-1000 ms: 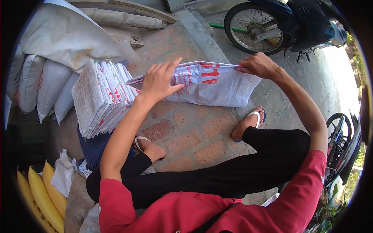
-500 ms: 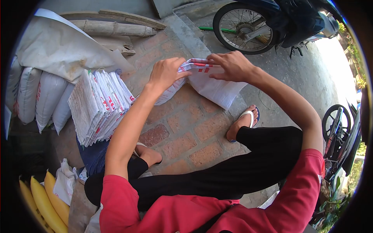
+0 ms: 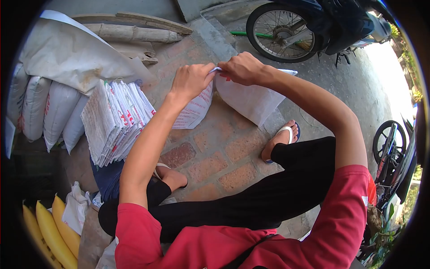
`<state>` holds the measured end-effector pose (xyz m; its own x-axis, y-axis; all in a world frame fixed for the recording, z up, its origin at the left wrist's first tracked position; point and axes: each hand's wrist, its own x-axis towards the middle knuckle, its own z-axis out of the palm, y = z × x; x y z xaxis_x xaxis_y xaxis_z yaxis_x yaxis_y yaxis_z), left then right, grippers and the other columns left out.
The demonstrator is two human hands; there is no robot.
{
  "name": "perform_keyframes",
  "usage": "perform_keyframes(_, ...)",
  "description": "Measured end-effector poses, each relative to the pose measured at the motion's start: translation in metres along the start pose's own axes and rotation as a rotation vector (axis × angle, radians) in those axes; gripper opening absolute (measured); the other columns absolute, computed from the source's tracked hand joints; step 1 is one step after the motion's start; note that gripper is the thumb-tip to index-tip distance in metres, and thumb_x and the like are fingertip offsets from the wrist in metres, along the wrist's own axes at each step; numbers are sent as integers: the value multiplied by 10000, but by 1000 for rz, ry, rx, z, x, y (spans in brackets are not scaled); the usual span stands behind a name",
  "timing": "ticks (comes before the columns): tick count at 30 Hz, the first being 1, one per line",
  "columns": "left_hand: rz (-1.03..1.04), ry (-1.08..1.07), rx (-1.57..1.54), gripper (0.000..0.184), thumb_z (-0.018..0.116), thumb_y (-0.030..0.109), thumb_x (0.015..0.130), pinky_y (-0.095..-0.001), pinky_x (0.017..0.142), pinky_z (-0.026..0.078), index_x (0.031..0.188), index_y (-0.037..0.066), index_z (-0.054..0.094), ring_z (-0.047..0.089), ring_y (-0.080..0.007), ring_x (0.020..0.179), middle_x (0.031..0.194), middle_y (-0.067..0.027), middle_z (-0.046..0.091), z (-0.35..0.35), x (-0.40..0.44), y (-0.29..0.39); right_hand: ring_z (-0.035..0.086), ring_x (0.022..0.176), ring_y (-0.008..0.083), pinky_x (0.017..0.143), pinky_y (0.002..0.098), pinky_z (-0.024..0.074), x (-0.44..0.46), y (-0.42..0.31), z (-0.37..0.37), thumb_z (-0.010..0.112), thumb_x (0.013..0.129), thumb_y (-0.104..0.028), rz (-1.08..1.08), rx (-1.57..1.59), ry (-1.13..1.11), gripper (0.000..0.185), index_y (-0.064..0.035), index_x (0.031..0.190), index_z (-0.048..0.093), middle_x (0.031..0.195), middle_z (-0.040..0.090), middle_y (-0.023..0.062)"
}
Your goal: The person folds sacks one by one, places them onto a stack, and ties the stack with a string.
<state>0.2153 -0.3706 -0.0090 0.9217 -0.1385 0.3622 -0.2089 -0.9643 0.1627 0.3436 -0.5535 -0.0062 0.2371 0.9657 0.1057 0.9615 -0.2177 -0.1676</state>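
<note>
A white woven sack with red print hangs above the brick floor, gathered at its upper edge between my two hands. My left hand pinches the gathered edge, and one printed part of the sack droops below it. Close beside it, my right hand has its fingers closed on the same edge, with the larger plain part hanging underneath. The fingertips of both hands nearly meet. To the left, a tall stack of folded white sacks with red print leans near my left forearm.
Filled white sacks stand at the left under a pale sheet. A bamboo pole lies behind. A motorbike is at the upper right, another bike at the far right. Yellow filled bags sit at the lower left.
My right hand has moved left toward my left hand and closed on the sack's edge. The edge, previously stretched between the hands, is now bunched, and the printed part hangs lower.
</note>
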Motion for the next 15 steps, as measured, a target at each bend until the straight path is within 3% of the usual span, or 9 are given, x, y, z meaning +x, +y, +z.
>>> perform_keyframes(1, -27, 3, -10, 210, 654, 302, 922, -498, 634, 543, 915, 92, 661, 691, -384, 755, 812, -159, 709, -3, 0, 2, 683, 714, 373, 639, 500, 512, 1, -2, -2, 618, 903, -238, 17, -14, 1, 164, -93, 965, 662, 741, 689, 158)
perform_keyframes(4, -150, -27, 9, 246, 666, 314, 917, -462, 689, 539, 1052, 116, 719, 694, -372, 792, 845, -163, 717, -10, 2, 5, 680, 711, 379, 643, 504, 515, 5, -4, -12, 604, 920, -267, 33, -31, 6, 194, -93, 969, 674, 742, 695, 149)
perform_keyframes(8, -378, 90, -319, 294, 666, 339, 926, -417, 718, 543, 1107, 114, 724, 725, -309, 787, 824, -146, 730, -15, -2, 14, 711, 730, 340, 687, 462, 548, 15, -6, -26, 497, 978, -262, 201, 171, 24, 263, -80, 948, 684, 761, 725, 120)
perform_keyframes(11, -504, 132, -459, 312, 658, 341, 934, -404, 725, 546, 1104, 86, 717, 738, -275, 775, 806, -131, 736, -16, -1, 20, 682, 727, 405, 687, 493, 534, 23, -9, -22, 495, 998, -306, 241, 289, 121, 304, -41, 953, 638, 750, 703, 182)
perform_keyframes(15, -589, 304, -624, 315, 656, 307, 928, -394, 721, 557, 1075, 29, 681, 739, -285, 759, 817, -146, 742, 0, 4, 24, 689, 828, 377, 772, 454, 526, 29, -19, -25, 470, 1003, -329, 327, 503, 114, 359, -13, 995, 642, 857, 708, 210)
